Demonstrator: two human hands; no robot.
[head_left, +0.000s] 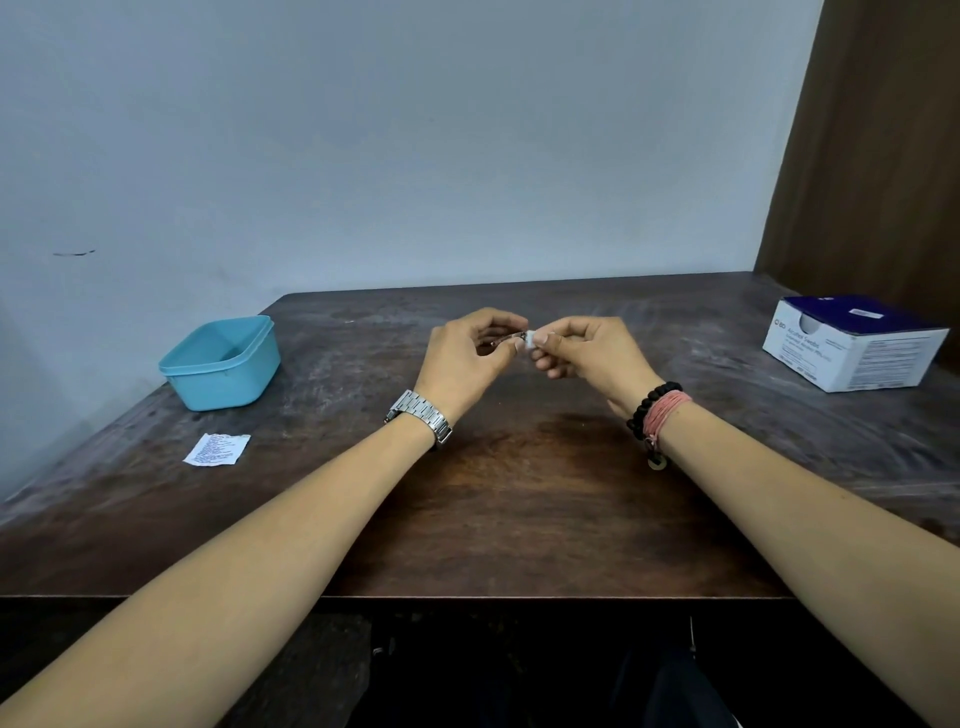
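Both hands meet above the middle of the dark wooden table (519, 493). My left hand (462, 358), with a metal watch on its wrist, pinches a thin dark-reddish item (505, 340) between thumb and fingertips; most of it is hidden and I cannot tell what it is. My right hand (587, 351), with bead and cord bracelets on its wrist, pinches a small white pad (529, 343) against the tip of that item. The two hands almost touch at the pad.
An open light-blue plastic tub (221, 364) stands at the table's left. A torn white printed wrapper (217, 450) lies in front of it. A blue-and-white box of alcohol swabs (852, 343) sits at the far right. A wall backs the table.
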